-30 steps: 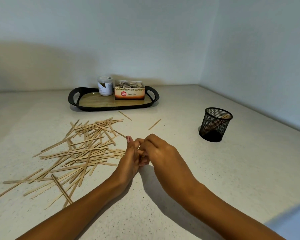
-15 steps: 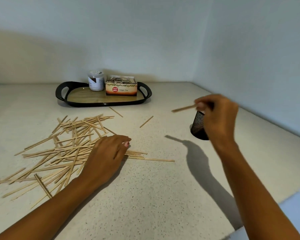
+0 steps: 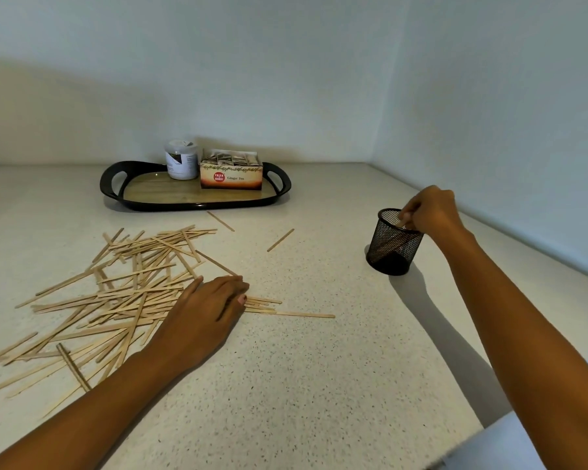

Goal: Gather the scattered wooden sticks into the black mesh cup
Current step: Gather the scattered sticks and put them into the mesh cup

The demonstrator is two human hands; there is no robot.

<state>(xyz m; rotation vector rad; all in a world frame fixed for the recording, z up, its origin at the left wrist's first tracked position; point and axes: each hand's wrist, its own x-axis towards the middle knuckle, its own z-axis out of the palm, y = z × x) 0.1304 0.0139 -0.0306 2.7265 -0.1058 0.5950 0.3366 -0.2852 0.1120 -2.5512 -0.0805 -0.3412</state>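
Wooden sticks [image 3: 126, 293]: almost all lie in 1 loose crossed pile on the counter [image 3: 319, 385], well left of the black mesh cup [image 3: 392, 247]. 2 strays [image 3: 280, 239] lie between pile and cup, on the far side. 1 long stick [image 3: 306, 314] pokes out of the pile toward the cup. A few show through the mesh, leaning inside.

Your right hand [image 3: 430, 212] is over the cup's mouth, fingers curled, pinching the held stick [image 3: 404, 220] by its top; the lower end is already inside the rim. Your left hand [image 3: 206, 310] lies palm down on the cup-side edge of the pile, fingers nearly straight, pressing sticks, nothing visibly gripped.

Step looks like the drop, early in the job. Advice:
- Let go only once the tip is well below the rim, so it leans with the others.
- The cup looks light, so don't knock the rim on the way out.
- Left hand: rake several parallel into 1 bundle rather than feeding singles.

Behind and left of the cup: black tray [image 3: 279, 184] with a jar [image 3: 181, 160] and a ginger tea box [image 3: 231, 174], not involved.
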